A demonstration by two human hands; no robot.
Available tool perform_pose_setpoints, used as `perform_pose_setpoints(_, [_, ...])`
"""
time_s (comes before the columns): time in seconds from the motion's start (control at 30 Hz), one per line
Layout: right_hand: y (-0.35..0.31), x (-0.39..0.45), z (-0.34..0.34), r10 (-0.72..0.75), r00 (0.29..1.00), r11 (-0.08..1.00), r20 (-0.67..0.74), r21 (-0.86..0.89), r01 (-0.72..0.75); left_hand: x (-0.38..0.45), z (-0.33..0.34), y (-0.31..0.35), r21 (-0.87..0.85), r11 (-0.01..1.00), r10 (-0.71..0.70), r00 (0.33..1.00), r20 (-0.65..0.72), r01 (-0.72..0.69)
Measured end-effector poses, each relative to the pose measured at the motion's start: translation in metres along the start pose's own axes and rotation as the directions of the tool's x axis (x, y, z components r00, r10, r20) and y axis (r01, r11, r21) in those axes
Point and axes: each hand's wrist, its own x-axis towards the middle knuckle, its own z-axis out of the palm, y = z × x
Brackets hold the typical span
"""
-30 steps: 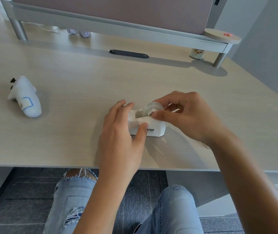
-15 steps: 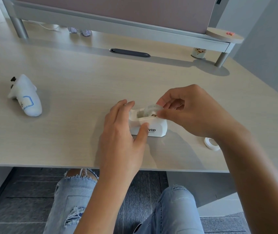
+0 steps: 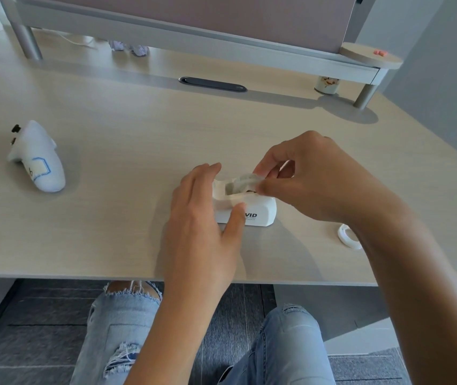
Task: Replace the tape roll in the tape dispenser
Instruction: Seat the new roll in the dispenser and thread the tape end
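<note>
Versus half a second ago, the right hand (image 3: 313,179) is shifted slightly further over the dispenser, and the tape roll (image 3: 245,182) is seated a bit lower in the cradle; the left hand (image 3: 202,215) is unchanged. The tape dispenser (image 3: 260,211) is placed near the middle of the worktop (image 3: 127,134), close to the front edge. Its white body is braced by the left hand, fingers spread along the far side, thumb pressed on the near face, partly covering the black lettering. The clear roll is pinched between right thumb and fingers and sits tilted in the open slot, top edge above the housing. A white ring (image 3: 347,236), half hidden by the right forearm, is seen flat on the worktop to the right, apart from the dispenser. A white plush toy (image 3: 37,158) is left well off to the left
</note>
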Motion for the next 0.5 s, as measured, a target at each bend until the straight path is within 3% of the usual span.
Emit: perform_pose_setpoints(0.5, [-0.016, 0.005, -0.001, -0.006, 1.0, 0.993, 0.016, -0.118, 0.008, 0.001, -0.001, 0.002, -0.048, 0.998, -0.038, 0.999, 0.022, 0.039])
